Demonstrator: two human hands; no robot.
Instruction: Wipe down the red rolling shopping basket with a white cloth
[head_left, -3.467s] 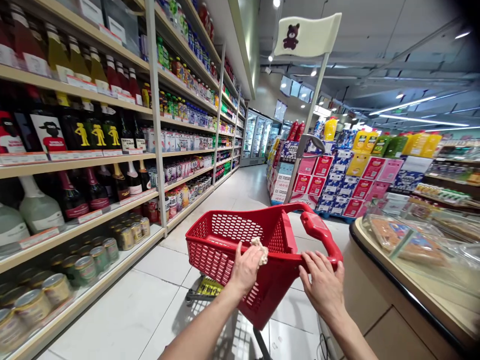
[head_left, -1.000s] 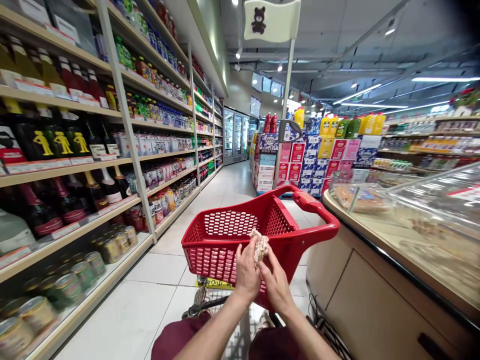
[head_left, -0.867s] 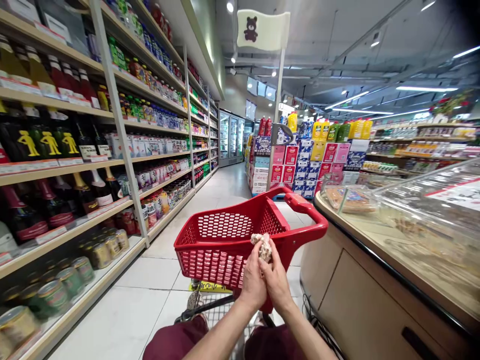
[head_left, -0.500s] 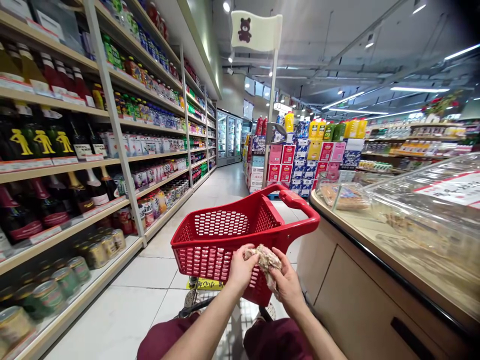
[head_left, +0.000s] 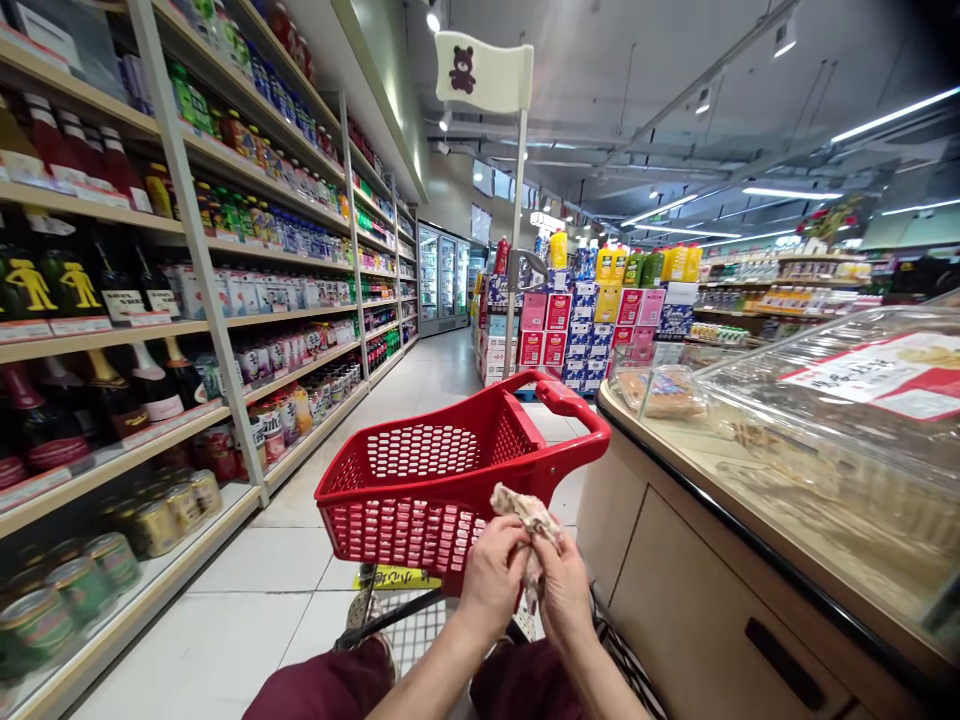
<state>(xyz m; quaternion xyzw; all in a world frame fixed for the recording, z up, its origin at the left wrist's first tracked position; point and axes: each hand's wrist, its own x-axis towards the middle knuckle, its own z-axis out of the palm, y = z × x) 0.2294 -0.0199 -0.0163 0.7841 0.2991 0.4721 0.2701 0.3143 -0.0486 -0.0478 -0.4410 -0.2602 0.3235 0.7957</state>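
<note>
Both hands grasp a crumpled cloth just behind a red shopping basket in a supermarket aisle.

The left hand and right hand are side by side, fingers pinched on the mottled, wadded cloth, which sticks up between them in front of the near wall of the red shopping basket. The basket sits on a trolley frame, its thick red handle on the right side, and a pole with a white bear flag rises beyond it. On the left run shelves of bottles, with tins on the lowest shelf. On the right stands a curved bench carrying clear covered food trays. Stacked drink cartons stand further down the tiled floor.
</note>
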